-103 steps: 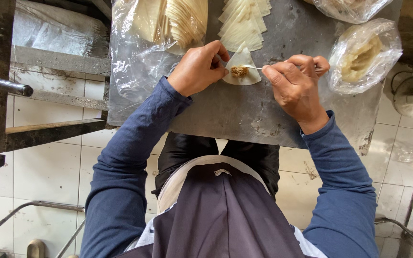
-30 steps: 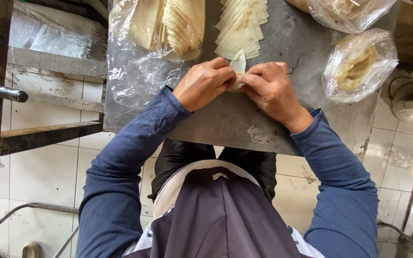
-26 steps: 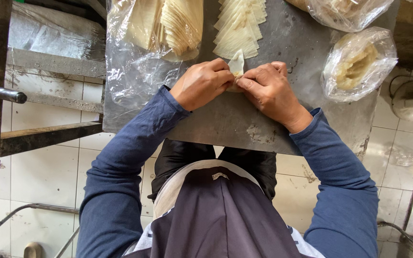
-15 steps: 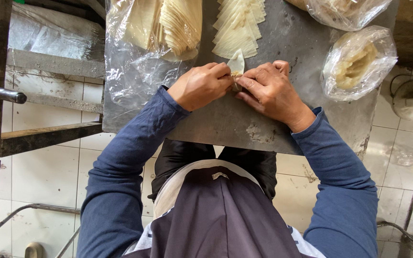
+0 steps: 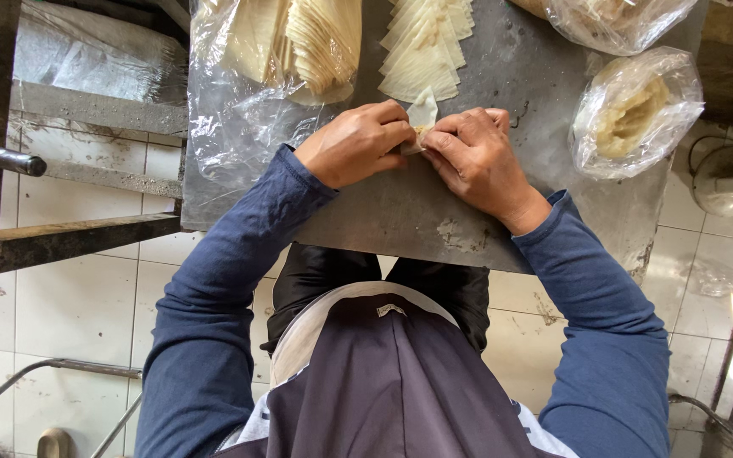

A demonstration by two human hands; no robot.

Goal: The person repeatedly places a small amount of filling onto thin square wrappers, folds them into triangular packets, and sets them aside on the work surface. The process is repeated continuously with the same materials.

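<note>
Two bare hands are being pressed together over a grey metal table (image 5: 485, 216), and one small pale dumpling wrapper (image 5: 422, 112) is being pinched between them. The left hand (image 5: 356, 142) is being curled tight on the wrapper's left edge; the right hand (image 5: 477, 157) is being closed on its right edge, fingertips meeting at the fold. A bit of brownish filling is being glimpsed at the pinch, barely visible. The wrapper is being held just above the table, near its middle, directly below a fanned stack of flat wrappers (image 5: 426, 47) lying bare on the table top. At the far left, a clear plastic bag (image 5: 239, 119) is being spread open on the table, with more stacked pale wrappers (image 5: 307, 42) lying in it. At the right, a second clear bag (image 5: 638, 110) is being bunched around a yellowish lump of filling (image 5: 625, 114). Another clear bag (image 5: 617, 17) is being cut off by the top edge; its contents cannot be told. Blue sleeves (image 5: 231, 280) and a dark apron (image 5: 392, 382) are being worn by the person, over a white tiled floor (image 5: 69, 314).
</note>
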